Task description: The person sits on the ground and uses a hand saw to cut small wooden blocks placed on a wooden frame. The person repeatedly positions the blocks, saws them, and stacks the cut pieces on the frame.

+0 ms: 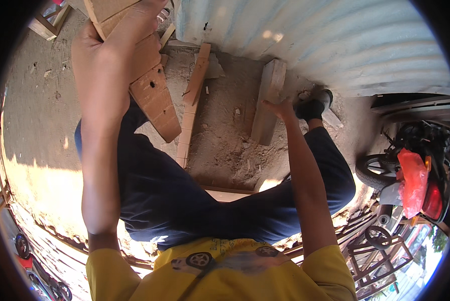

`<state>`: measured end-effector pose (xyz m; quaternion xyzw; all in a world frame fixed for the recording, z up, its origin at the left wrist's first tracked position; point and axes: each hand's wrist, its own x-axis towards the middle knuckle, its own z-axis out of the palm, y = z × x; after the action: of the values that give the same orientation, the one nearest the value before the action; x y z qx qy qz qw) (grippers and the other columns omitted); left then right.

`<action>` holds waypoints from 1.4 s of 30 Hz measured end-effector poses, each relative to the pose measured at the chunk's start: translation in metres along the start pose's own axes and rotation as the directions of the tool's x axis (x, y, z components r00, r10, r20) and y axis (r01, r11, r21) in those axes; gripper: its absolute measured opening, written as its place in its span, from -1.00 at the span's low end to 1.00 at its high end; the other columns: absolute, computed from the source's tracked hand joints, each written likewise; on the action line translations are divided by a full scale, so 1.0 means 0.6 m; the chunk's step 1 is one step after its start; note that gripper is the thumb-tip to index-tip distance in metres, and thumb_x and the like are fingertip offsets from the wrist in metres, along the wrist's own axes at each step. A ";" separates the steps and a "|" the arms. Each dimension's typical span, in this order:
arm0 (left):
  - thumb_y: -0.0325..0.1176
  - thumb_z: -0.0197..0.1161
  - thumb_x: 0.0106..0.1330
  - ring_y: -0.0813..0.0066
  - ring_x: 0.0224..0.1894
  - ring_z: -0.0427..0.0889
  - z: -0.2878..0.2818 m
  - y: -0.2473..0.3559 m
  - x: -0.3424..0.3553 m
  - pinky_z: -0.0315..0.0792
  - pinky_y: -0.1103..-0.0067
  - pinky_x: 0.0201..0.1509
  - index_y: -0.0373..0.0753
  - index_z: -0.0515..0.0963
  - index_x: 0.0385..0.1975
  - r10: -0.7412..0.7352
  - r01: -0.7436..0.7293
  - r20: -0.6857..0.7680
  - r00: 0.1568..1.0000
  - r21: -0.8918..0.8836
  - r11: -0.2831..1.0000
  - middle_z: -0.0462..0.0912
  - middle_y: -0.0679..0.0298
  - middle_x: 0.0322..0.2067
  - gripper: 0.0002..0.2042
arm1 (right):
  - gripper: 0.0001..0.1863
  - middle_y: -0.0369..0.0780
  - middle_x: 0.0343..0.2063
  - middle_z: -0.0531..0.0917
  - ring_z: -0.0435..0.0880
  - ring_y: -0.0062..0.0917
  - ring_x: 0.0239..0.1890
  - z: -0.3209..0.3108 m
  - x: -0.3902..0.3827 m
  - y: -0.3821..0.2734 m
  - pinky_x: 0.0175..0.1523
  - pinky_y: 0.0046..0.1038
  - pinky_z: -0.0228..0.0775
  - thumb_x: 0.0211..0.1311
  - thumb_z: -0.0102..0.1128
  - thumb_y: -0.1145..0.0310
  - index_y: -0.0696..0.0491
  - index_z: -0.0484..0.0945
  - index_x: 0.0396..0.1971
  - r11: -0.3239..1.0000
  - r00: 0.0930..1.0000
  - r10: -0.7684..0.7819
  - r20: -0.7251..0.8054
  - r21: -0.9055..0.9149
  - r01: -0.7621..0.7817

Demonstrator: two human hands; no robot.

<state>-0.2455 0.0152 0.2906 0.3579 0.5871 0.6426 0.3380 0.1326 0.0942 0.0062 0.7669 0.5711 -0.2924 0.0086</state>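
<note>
At the upper left, my left hand is closed round a long reddish-brown wooden board. Small dark holes and crosswise lines mark the board's face, and its rounded lower end hangs above my left thigh. The board's upper end runs out of the picture. On the right, my right hand reaches down over a thick squared wooden block on the dirt. Its fingers look apart; whether they touch the block I cannot tell. Between my legs lies a narrow wooden strip, along with a lighter piece marked off in sections.
A pale corrugated metal sheet borders the far side. To the right stands a motorcycle with a red plastic bag on it. Wood chips and dust cover the ground. A wooden frame is at the lower right.
</note>
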 end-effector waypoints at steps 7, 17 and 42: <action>-0.26 0.29 0.13 0.57 -0.58 0.49 -0.017 -0.002 -0.002 0.39 0.64 -0.50 -0.28 0.51 -0.42 0.007 -0.012 0.066 0.998 0.074 0.997 0.49 0.32 -0.55 -0.79 | -0.04 0.15 -0.01 0.49 0.50 -0.12 0.07 0.083 -0.038 0.016 0.12 -0.26 0.36 -0.28 0.49 0.04 0.39 0.29 0.06 1.000 0.999 0.023 -0.048 0.002 -0.022; -0.30 0.26 0.17 0.55 -0.56 0.50 0.001 -0.007 -0.002 0.40 0.62 -0.49 -0.33 0.50 -0.37 0.041 -0.047 0.084 0.996 0.059 0.997 0.48 0.30 -0.53 -0.79 | -0.14 0.15 -0.08 0.54 0.55 -0.10 0.00 0.116 -0.120 0.049 0.07 -0.27 0.43 -0.30 0.47 0.13 0.39 0.34 -0.01 0.981 0.980 0.196 -0.021 0.008 -0.196; -0.25 0.20 0.23 0.52 -0.46 0.46 -0.039 -0.013 -0.002 0.37 0.58 -0.38 -0.35 0.51 -0.27 -0.049 0.035 0.146 0.988 0.094 0.995 0.44 0.29 -0.45 -0.74 | -0.05 0.13 0.21 0.07 0.17 0.01 0.24 0.147 -0.193 -0.006 0.20 -0.08 0.24 -0.16 0.39 0.10 0.32 0.09 0.14 0.943 0.948 -0.033 -0.316 -0.324 -0.075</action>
<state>-0.2651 0.0028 0.2816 0.4071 0.5964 0.5797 0.3775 0.0704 -0.0363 -0.0129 0.7976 0.5976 -0.0652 0.0490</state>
